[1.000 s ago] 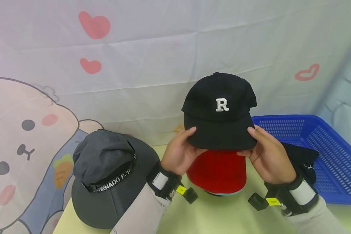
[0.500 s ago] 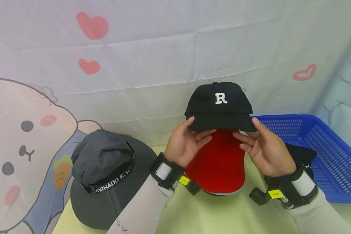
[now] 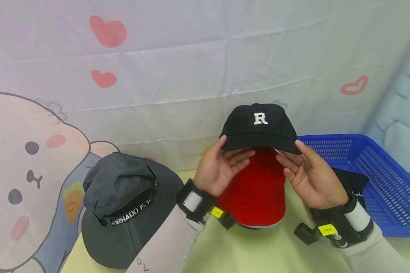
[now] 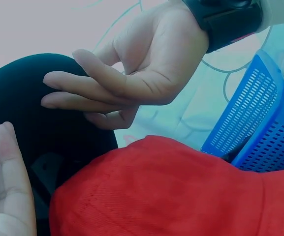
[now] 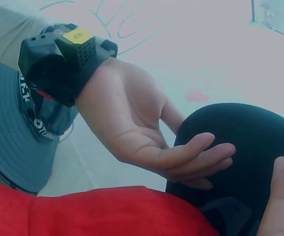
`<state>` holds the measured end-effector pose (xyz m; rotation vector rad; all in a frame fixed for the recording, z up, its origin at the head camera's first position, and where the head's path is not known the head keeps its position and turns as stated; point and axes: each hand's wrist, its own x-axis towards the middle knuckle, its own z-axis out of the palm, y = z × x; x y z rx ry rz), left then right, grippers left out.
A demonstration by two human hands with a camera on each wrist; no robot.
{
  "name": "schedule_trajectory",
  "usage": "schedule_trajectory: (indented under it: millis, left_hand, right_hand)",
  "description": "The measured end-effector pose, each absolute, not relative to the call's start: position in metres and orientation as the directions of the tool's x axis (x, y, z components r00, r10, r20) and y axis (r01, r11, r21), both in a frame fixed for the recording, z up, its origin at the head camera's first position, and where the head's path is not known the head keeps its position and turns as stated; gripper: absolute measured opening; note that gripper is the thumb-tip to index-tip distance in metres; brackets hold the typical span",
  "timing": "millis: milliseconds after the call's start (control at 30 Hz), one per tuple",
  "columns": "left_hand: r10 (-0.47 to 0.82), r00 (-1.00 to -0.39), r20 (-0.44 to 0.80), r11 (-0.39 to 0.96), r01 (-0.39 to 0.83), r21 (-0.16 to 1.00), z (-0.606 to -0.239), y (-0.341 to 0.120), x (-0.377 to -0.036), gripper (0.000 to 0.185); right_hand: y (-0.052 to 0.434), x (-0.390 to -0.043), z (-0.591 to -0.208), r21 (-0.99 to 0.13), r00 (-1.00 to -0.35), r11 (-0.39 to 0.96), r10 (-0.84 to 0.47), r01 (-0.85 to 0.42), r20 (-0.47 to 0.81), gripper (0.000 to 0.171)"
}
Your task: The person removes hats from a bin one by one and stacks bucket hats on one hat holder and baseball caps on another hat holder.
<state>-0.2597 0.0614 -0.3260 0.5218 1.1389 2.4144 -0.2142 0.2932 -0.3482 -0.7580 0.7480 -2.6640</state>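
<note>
A black baseball cap (image 3: 259, 131) with a white letter R is held up by its visor, front facing me. My left hand (image 3: 214, 170) grips the visor's left edge, thumb at the side and fingers beneath. At the right edge my right hand (image 3: 315, 178) holds it the same way. Below and nearer me lies a red cap (image 3: 261, 193) on the table, its far part hidden behind the black cap and hands. The left wrist view shows the visor's dark underside (image 4: 38, 93) over my fingers, with the red cap (image 4: 176, 191) close below.
A grey wide-brimmed hat (image 3: 117, 182) with a lettered strap sits on the yellow-green table (image 3: 246, 254) at left. A blue basket (image 3: 369, 146) stands at right, with a black cloth item (image 3: 350, 184) at its near left side. A printed curtain (image 3: 177, 68) hangs behind.
The black cap has tipped so its visor appears narrower, and its crown sits lower and farther from me. Both hands have moved with it, uncovering more of the red cap.
</note>
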Motion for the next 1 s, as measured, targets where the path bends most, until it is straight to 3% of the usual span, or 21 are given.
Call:
schedule_trajectory:
  millis: [400,1000]
  left_hand:
    - [0.501,-0.863,0.058,-0.539,-0.259,0.802,-0.346,0.06,-0.26,0.028]
    - [0.51,-0.86,0.018,-0.538,-0.302,0.787,-0.366,0.046,-0.244,0.027]
  right_hand:
    - [0.295,-0.213,-0.374,-0.534,-0.834,-0.828,-0.41,0.17,0.37,0.045]
    - [0.29,-0.193,-0.396,-0.567,-0.826,-0.8,-0.445,0.193,0.346,0.043]
